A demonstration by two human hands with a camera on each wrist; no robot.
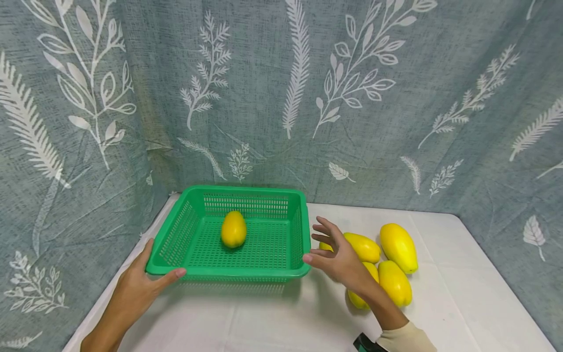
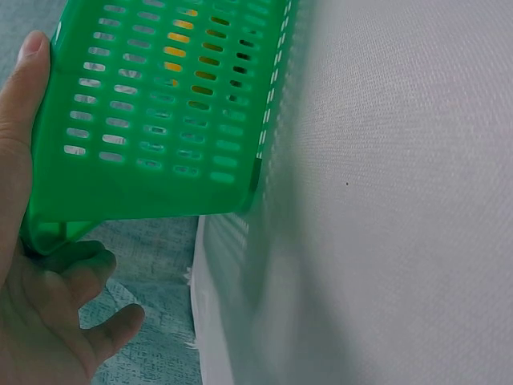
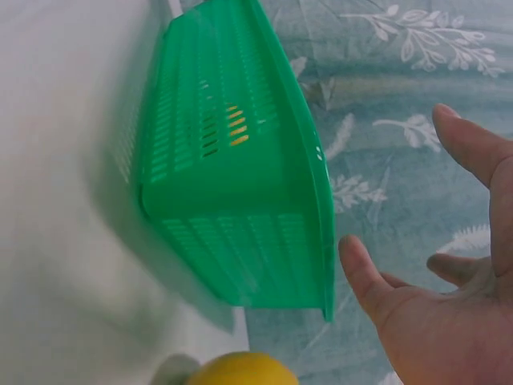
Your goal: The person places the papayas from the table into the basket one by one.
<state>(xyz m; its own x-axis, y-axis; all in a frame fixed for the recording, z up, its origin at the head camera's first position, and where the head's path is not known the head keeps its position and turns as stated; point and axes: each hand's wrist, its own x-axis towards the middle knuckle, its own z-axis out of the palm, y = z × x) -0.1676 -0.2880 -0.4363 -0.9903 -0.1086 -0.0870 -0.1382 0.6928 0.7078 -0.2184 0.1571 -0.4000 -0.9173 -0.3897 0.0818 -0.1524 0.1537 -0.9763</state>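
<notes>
A green slotted plastic basket (image 1: 237, 272) stands over the white-covered table, one yellow oval fruit (image 1: 233, 229) inside it. My left hand (image 1: 134, 288) grips the basket's near left corner. Its thumb lies along the rim, and in the left wrist view fingers bend under the rim. Just off the basket's right side is my right hand (image 1: 338, 256), fingers spread and nothing held. In the right wrist view, a gap shows between these fingers (image 3: 365, 273) and the rim. Behind and beside that hand lie several more yellow fruits (image 1: 398, 248), one partly hidden by it.
A white cloth (image 1: 448, 293) covers the table. Grey-blue curtain fabric (image 1: 264, 98) with white leaf prints hangs behind and along both sides, close to the basket's far rim. A dark object (image 1: 367, 343) shows beside the right sleeve at the bottom edge.
</notes>
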